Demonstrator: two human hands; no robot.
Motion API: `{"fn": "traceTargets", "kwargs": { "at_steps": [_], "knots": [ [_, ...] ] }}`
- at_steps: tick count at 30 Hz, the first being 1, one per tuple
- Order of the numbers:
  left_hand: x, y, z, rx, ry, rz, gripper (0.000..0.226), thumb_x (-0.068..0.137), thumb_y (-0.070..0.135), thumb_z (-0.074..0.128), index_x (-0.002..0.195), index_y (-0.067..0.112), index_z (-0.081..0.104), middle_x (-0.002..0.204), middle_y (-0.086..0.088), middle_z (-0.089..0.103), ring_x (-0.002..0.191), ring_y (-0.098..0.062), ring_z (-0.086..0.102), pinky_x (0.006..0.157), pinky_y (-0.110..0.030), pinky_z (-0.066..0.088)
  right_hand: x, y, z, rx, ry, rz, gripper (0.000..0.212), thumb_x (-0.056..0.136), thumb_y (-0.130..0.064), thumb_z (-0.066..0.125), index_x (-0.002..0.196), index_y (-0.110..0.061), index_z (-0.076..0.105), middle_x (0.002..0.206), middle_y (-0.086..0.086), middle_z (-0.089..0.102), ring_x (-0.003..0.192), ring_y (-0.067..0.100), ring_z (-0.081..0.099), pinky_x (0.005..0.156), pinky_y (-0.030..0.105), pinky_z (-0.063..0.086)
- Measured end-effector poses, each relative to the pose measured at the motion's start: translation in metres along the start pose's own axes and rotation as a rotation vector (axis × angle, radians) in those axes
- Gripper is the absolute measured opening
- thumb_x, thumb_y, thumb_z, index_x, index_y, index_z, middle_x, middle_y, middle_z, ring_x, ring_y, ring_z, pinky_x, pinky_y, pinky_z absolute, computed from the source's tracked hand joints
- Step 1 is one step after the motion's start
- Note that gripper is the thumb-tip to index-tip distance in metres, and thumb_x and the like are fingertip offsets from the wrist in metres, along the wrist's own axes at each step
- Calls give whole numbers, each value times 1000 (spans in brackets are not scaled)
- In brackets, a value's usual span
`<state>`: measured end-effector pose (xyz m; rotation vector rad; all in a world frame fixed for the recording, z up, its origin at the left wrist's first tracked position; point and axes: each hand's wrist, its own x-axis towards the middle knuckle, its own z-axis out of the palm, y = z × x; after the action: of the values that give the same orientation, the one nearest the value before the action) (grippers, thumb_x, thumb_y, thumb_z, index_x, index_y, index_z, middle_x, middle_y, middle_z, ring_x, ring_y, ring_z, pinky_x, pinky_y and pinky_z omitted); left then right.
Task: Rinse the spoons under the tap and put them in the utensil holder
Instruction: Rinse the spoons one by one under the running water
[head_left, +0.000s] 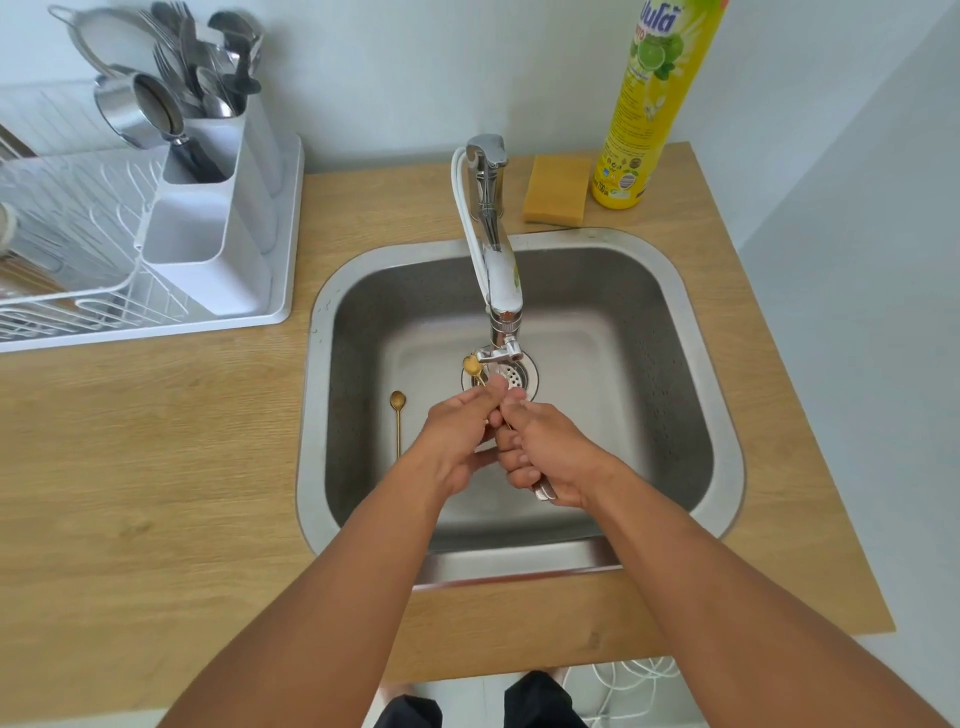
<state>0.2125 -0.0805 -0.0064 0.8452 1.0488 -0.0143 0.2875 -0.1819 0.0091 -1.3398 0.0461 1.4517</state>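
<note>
Both my hands are over the steel sink (696, 322), just below the tap (496, 260). My left hand (457, 441) pinches a gold spoon (471, 366) whose bowl sticks up beside the tap's outlet. My right hand (545, 457) is closed around the same spoon's handle and also holds a silver handle end (543, 491) poking out below the palm. A second gold spoon (398, 415) lies flat on the sink floor at the left. The white utensil holder (208, 244) stands at the back left with several utensils in its far compartment.
A white dish rack (78, 244) on a tray sits on the wooden counter left of the sink. A yellow sponge (556, 189) and a yellow dish soap bottle (654, 104) stand behind the sink at the right. The drain strainer (517, 374) is under the tap.
</note>
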Motion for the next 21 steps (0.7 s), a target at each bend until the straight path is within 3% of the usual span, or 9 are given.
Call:
{"fn": "traceTargets", "kwargs": {
  "at_steps": [3, 5, 7, 9, 12, 14, 17, 21],
  "knots": [
    [2, 14, -1, 1, 38, 23, 25, 93, 37, 73, 84, 17, 85, 63, 0, 67, 56, -12, 65, 56, -25, 57, 5, -2, 5, -104, -31, -64, 35, 112, -42, 36, 92, -17, 50, 57, -8, 35, 45, 5, 26, 36, 19, 27],
    [5, 22, 2, 22, 90, 66, 26, 96, 25, 71, 74, 18, 83, 70, -1, 76, 54, -9, 66, 50, -23, 54, 10, -7, 7, -194, -34, -109, 34, 112, -39, 33, 95, -16, 50, 58, -9, 37, 46, 5, 27, 38, 20, 29],
    [7, 28, 6, 49, 123, 128, 21, 96, 19, 70, 78, 18, 82, 71, -1, 77, 50, -9, 64, 48, -22, 53, 14, -14, 9, -249, -23, -137, 33, 113, -36, 31, 96, -15, 51, 61, -6, 38, 46, 5, 28, 39, 21, 29],
    [6, 34, 7, 50, 139, 196, 16, 96, 26, 72, 88, 17, 82, 68, 1, 74, 51, -11, 61, 49, -21, 52, 19, -21, 12, -241, -20, -145, 33, 112, -35, 31, 91, -17, 50, 60, -6, 37, 47, 6, 26, 40, 22, 27],
    [7, 33, -4, 106, 181, 277, 38, 103, 45, 57, 97, 15, 80, 80, 0, 77, 70, -12, 70, 62, -29, 60, 24, -27, 22, -133, -1, -144, 27, 108, -22, 34, 85, -18, 47, 53, -9, 35, 43, 6, 24, 38, 19, 23],
    [9, 25, -21, 287, 340, 324, 36, 105, 39, 50, 98, 16, 76, 102, -4, 78, 92, -19, 73, 77, -41, 57, 28, -29, 29, -19, 12, -143, 25, 106, -15, 34, 85, -18, 47, 53, -9, 32, 42, 6, 21, 38, 18, 20],
    [15, 10, -54, 796, 608, 347, 26, 104, 27, 51, 116, 17, 72, 121, -9, 72, 109, -29, 67, 80, -32, 45, 30, -27, 33, 96, 28, -114, 21, 105, -16, 38, 86, -19, 46, 59, -7, 27, 43, 6, 18, 37, 17, 16],
    [25, -5, -75, 1222, 549, 206, 45, 101, 19, 57, 145, 13, 54, 132, -17, 59, 111, -36, 63, 78, -37, 47, 28, -11, 23, 123, 63, -76, 26, 108, -29, 42, 84, -21, 47, 58, -8, 25, 45, 6, 17, 36, 18, 15]
  ]
}}
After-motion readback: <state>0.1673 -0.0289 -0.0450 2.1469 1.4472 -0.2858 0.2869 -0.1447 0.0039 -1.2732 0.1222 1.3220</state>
